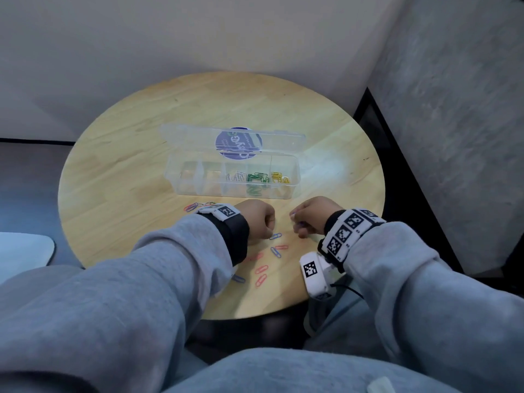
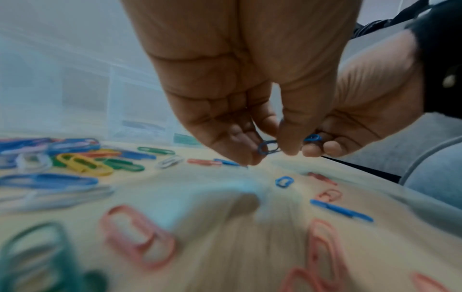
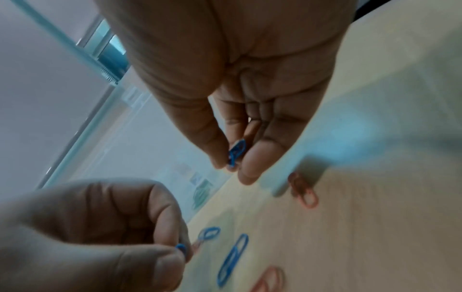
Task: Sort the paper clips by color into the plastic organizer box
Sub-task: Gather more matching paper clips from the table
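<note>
The clear plastic organizer box [image 1: 181,180] lies open mid-table, its lid folded back. Its right compartments hold white clips [image 1: 236,177], green clips [image 1: 258,178] and yellow clips [image 1: 280,178]. Just in front of the box, my left hand [image 1: 268,222] pinches a blue clip [image 2: 268,147] between thumb and fingers. My right hand [image 1: 296,222] faces it a little apart and pinches blue clips [image 3: 236,152]. Loose blue clips [image 1: 275,252] and red clips [image 1: 261,269] lie on the wood below both hands. A mixed pile of clips [image 1: 198,207] sits left of my left wrist.
The round wooden table [image 1: 119,154] ends close to my lap at the front edge. A white object [image 1: 25,251] lies off the table to the left. A grey wall [image 1: 453,137] stands to the right, past a dark gap.
</note>
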A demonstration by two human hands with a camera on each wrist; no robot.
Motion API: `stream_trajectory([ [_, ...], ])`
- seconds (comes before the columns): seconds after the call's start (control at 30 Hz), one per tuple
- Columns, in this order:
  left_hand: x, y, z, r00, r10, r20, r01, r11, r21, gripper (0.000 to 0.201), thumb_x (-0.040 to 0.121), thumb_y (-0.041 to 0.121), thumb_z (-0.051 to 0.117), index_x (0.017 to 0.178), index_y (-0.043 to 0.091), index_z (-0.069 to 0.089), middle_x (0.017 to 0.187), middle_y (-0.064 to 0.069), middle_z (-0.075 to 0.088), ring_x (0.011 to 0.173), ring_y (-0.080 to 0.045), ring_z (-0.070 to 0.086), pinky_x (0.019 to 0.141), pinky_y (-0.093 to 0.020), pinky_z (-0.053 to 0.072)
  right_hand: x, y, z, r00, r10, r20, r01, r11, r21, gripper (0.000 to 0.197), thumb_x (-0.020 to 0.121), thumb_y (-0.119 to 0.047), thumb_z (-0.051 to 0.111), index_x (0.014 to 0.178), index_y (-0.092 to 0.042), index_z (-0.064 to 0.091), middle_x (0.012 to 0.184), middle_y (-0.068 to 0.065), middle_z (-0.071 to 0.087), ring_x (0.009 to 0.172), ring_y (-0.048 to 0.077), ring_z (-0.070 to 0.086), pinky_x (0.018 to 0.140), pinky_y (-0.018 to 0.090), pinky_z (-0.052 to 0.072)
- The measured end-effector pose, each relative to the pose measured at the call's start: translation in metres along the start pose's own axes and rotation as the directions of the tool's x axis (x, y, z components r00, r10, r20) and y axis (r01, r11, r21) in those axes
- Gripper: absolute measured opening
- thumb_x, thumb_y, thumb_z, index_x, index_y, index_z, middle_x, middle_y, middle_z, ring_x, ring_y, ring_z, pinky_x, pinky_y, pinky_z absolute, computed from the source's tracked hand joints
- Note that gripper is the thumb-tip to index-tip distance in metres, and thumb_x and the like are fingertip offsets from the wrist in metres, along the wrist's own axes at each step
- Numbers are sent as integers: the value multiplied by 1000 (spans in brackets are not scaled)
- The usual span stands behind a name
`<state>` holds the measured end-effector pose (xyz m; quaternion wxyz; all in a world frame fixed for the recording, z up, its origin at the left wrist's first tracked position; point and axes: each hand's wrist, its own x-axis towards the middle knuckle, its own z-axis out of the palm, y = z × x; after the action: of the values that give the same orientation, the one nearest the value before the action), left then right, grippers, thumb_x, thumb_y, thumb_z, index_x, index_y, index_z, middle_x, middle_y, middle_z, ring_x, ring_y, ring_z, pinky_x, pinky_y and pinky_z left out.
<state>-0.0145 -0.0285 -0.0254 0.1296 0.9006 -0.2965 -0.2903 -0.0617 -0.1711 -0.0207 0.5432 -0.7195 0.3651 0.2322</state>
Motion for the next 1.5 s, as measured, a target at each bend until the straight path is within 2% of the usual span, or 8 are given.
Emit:
stream_trajectory([
  [0.2,12,13,10,1000,-2,-6,3,995,104,23,83,15,59,64,23,49,77,3,54,78,-18,50,51,-21,32,6,5,-12,997,76,-34,-73,994,77,22,91,4,38,72,-3,45,57,12,49,55,21,49,49,24,36],
  [0.37,16,21,15,999,-40,3,39,977,208,20,82,18,62,99,10,68,106,-7,67,83,-21,52,68,-25,39,3,13,-15,996,86,4,-86,992,93,19,88,7,33,80,-2,48,68,12,44,54,23,44,42,25,32],
  [0.5,17,25,14,991,-114,72,87,948,307,19,83,26,62,92,10,65,95,-4,64,86,-23,56,77,-29,45,-1,16,-16,995,75,67,-80,994,80,18,89,3,34,77,-5,46,65,8,38,52,18,33,50,24,23],
  [0.77,9,23,12,989,-106,100,71,951,301,27,86,24,58,106,7,68,99,-8,66,83,-23,54,69,-27,40,-20,15,-4,988,-50,145,106,909,-403,12,83,-4,57,75,-13,56,73,9,58,49,14,48,52,25,36],
  [0.9,3,11,3,995,-71,74,59,988,145,2,80,16,64,78,15,66,80,0,62,73,-17,54,55,-21,39,-32,11,13,979,-159,131,205,672,-712,5,84,-16,61,85,-21,59,63,-6,51,56,10,45,58,23,41],
  [1.0,1,-10,-8,997,-69,25,72,989,-132,21,77,14,70,63,22,56,65,9,58,59,-5,52,53,-15,40,-30,13,25,965,-239,111,238,605,-760,10,81,-27,65,86,-25,57,63,-11,48,55,8,44,48,20,34],
  [1.33,-23,-53,-37,959,-121,256,276,600,-751,16,90,4,58,75,8,63,65,-5,51,50,-7,52,44,-12,49,-10,6,49,960,-204,192,259,385,-886,8,85,-23,61,81,-16,58,85,4,56,77,18,50,68,25,41],
  [1.5,-29,-51,-32,927,-115,357,364,507,-782,20,95,6,46,78,8,56,76,-8,58,49,-9,64,51,-17,56,-8,4,43,975,-177,132,215,624,-752,6,80,-11,57,77,-15,54,74,8,50,64,21,45,61,25,36],
])
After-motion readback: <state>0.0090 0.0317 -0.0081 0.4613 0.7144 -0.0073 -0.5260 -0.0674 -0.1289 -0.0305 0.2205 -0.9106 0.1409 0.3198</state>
